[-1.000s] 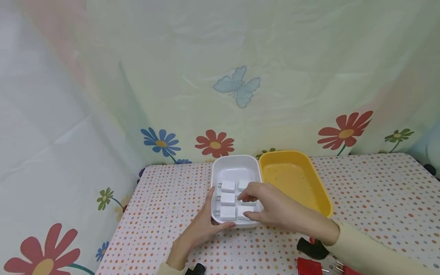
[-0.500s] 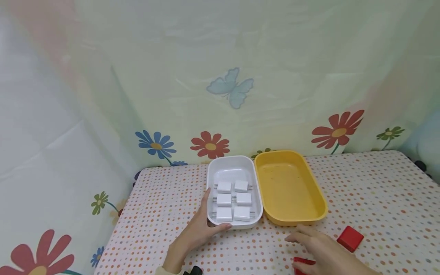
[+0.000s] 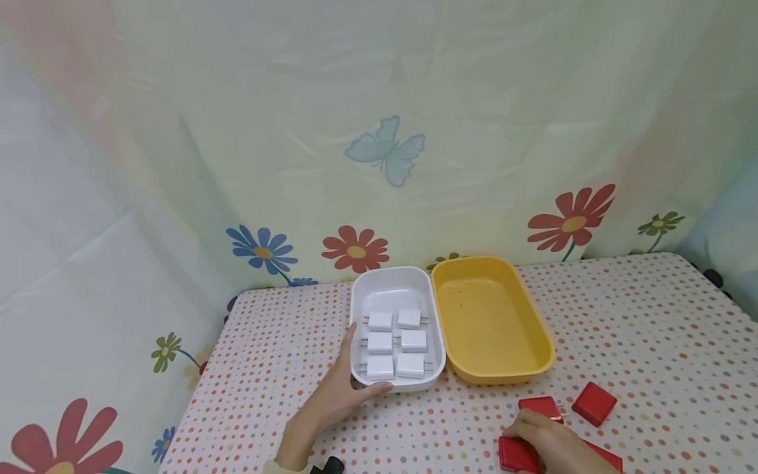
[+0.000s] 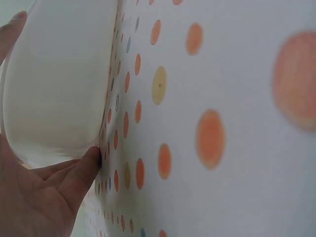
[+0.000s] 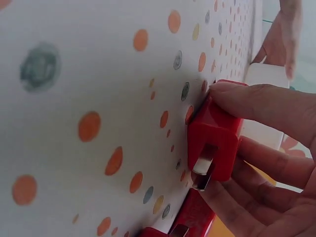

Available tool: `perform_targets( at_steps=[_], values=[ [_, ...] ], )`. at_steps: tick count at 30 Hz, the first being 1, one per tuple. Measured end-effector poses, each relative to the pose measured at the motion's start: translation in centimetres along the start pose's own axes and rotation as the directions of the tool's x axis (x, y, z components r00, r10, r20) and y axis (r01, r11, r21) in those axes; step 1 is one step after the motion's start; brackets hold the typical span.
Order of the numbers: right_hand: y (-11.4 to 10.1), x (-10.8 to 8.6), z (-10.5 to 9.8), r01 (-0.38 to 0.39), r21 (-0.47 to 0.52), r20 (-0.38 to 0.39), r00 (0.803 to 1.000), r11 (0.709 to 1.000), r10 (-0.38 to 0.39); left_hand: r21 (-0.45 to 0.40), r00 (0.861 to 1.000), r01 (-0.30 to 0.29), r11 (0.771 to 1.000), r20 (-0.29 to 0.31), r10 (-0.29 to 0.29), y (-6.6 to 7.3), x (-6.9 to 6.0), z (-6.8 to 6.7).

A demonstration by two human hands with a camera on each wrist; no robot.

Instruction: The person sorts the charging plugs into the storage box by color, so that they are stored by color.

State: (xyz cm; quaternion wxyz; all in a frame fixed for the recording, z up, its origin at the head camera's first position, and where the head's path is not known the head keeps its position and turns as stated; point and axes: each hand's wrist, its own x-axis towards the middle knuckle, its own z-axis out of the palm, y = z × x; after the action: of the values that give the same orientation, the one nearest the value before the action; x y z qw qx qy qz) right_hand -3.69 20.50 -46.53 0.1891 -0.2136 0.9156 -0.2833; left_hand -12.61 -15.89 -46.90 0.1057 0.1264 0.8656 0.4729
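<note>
Right wrist: right grip point(image 5: 281, 163) pinches red plug point(image 5: 217, 131), prongs point(image 5: 203, 165) foremost, long axis receding.

Head cam's up high, facing forward-down at the polka-dot tabletop point(image 3: 444, 428). Wrist cams sit close, tipped sideways: left at the white rounded plastic tray point(image 4: 59, 84), right at a boxy red plug point(image 5: 213, 129). Head view shares both.

Left and right hands point(image 3: 339, 395) point(image 3: 553, 444) touch a white tray point(image 3: 393, 296) and a red charger point(image 3: 515, 454), respectively.
</note>
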Motion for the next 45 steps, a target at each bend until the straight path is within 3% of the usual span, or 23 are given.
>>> perform_targets(
  at_steps=[5,10,14,16,18,20,22,23,27,33,40,45],
  values=[
    [0.0,0.4,0.3,-0.039,-0.013,0.008,0.999,0.999,0.039,0.000,1.000,-0.002,1.000,-0.005,0.002,0.0,0.0,-0.1],
    [1.0,0.7,0.3,0.023,0.039,-0.012,1.000,0.999,-0.022,-0.005,1.000,-0.005,1.000,-0.002,0.005,0.0,0.0,-0.2],
    [-1.1,0.9,-1.5,-0.116,0.070,-0.062,0.991,0.991,0.121,-0.007,1.000,0.000,1.000,0.003,0.000,-0.1,0.1,-0.2],
    [-2.7,0.9,-3.2,-0.141,0.046,-0.123,0.982,0.989,0.145,-0.005,1.000,0.007,1.000,0.003,-0.007,-0.1,0.1,-0.2],
    [-3.6,1.0,-4.7,-0.107,0.008,-0.213,0.971,0.994,0.106,0.001,1.000,0.015,1.000,0.000,-0.015,-0.2,0.1,-0.3],
    [-4.1,1.4,-6.2,-0.020,-0.056,-0.307,0.952,0.998,0.002,0.006,1.000,0.021,1.000,-0.005,-0.021,-0.2,0.0,-0.4],
    [-4.3,2.3,-7.4,0.035,-0.099,-0.367,0.928,0.994,-0.070,0.014,1.000,0.027,1.000,-0.011,-0.027,-0.3,0.0,-0.5],
    [-4.4,2.9,-7.9,0.035,-0.096,-0.379,0.923,0.995,-0.069,0.013,1.000,0.029,1.000,-0.012,-0.028,-0.4,0.0,-0.5],
    [-4.4,5.6,-8.7,0.022,-0.098,-0.365,0.929,0.995,-0.056,-0.005,1.000,0.029,1.000,-0.007,-0.029,-0.5,-0.1,-0.4],
    [-2.9,8.8,-8.1,-0.009,-0.131,-0.318,0.948,0.991,-0.033,-0.011,1.000,0.009,1.000,0.003,-0.009,-0.2,0.1,0.0],
    [-2.2,10.0,-7.0,-0.081,-0.085,-0.261,0.964,0.993,0.056,0.002,1.000,0.003,1.000,-0.002,-0.003,-0.1,0.1,0.0],
    [-2.3,10.4,-6.5,-0.095,-0.081,-0.230,0.970,0.992,0.074,0.005,1.000,0.002,1.000,-0.002,-0.002,-0.2,0.1,0.0]
  ],
)
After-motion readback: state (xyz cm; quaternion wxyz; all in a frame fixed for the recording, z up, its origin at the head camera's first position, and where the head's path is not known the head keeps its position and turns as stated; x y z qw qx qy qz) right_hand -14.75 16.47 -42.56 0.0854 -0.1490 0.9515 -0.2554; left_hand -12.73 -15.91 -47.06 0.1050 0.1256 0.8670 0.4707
